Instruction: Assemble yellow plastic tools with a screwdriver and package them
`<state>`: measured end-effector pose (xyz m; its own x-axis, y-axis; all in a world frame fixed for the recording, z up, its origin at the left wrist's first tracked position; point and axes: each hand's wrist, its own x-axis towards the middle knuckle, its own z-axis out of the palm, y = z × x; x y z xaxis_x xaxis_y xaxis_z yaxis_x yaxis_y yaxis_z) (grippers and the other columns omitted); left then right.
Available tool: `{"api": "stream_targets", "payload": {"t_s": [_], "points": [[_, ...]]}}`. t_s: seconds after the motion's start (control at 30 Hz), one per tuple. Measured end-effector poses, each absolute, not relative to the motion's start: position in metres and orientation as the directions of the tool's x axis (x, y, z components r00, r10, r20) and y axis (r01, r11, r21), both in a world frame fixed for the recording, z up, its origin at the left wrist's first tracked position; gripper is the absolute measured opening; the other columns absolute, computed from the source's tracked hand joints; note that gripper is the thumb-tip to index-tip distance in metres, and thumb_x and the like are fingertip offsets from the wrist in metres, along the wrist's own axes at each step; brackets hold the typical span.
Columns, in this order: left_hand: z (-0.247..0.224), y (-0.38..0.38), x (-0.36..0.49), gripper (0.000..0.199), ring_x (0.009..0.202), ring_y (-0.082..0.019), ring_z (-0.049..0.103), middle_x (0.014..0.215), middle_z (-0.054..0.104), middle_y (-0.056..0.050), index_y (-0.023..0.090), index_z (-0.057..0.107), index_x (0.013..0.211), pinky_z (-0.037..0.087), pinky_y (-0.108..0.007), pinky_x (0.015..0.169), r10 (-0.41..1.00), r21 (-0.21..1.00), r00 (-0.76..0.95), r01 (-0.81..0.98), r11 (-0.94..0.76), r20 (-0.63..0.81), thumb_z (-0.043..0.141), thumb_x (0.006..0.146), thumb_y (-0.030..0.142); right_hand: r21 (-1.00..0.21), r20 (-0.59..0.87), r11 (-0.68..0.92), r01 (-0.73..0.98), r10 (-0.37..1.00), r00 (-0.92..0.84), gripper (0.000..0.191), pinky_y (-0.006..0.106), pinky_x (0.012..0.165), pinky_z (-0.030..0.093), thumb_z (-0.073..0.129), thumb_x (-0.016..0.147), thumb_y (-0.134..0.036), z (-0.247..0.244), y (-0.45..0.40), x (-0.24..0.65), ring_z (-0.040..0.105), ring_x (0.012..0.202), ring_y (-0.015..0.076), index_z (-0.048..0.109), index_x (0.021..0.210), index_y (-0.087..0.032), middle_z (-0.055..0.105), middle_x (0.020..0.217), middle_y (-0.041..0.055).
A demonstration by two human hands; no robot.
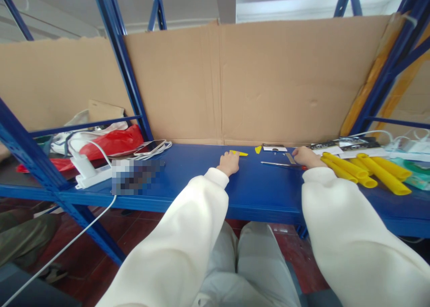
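My left hand rests on the blue shelf top, its fingers curled over one end of a small flat yellow piece. My right hand is lowered to the shelf with its fingers drawn together; whatever is in them is hidden. Just left of its fingertips lies a short grey metal strip. A slim metal tool points left, and a bit of red shows at its end beneath the right hand. Between the hands, farther back, are a yellow scrap and a white card with a dark edge.
Several yellow tubes lie right of my right hand, with black-and-white packets behind. A white power strip, a coiled white cable and a red bag sit left. Cardboard walls the back; blue posts frame it.
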<state>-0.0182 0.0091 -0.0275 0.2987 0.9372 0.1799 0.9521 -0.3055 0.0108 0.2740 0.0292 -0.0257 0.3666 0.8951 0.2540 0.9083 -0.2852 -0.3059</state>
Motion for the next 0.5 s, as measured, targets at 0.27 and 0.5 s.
{"api": "stream_targets", "payload": {"t_s": [0.27, 0.5], "points": [[-0.025, 0.003, -0.018, 0.053, 0.13, -0.032, 0.05, 0.142, 0.054, -0.02, 0.018, 0.054, 0.141, 0.039, -0.05, 0.107, 0.964, 0.036, 0.203, 0.977, -0.212, 0.172, 0.042, 0.09, 0.01, -0.353, 0.206, -0.36, 0.863, 0.87, 0.448, 0.027, 0.06, 0.097, 0.047, 0.062, 0.073, -0.017, -0.021, 0.021, 0.269, 0.066, 0.113, 0.0371, 0.078, 0.095, -0.021, 0.073, 0.116, 0.0166], [-0.03, 0.009, -0.016, 0.051, 0.128, -0.032, 0.054, 0.137, 0.059, -0.019, 0.017, 0.057, 0.138, 0.041, -0.046, 0.106, 0.956, 0.104, 0.226, 0.963, -0.247, 0.185, 0.05, 0.087, 0.015, -0.334, 0.254, -0.349, 0.876, 0.862, 0.44, 0.03, 0.058, 0.092, 0.048, 0.069, 0.075, -0.042, -0.04, 0.042, 0.28, 0.067, 0.104, 0.037, 0.075, 0.087, -0.016, 0.073, 0.1, 0.0204]]}}
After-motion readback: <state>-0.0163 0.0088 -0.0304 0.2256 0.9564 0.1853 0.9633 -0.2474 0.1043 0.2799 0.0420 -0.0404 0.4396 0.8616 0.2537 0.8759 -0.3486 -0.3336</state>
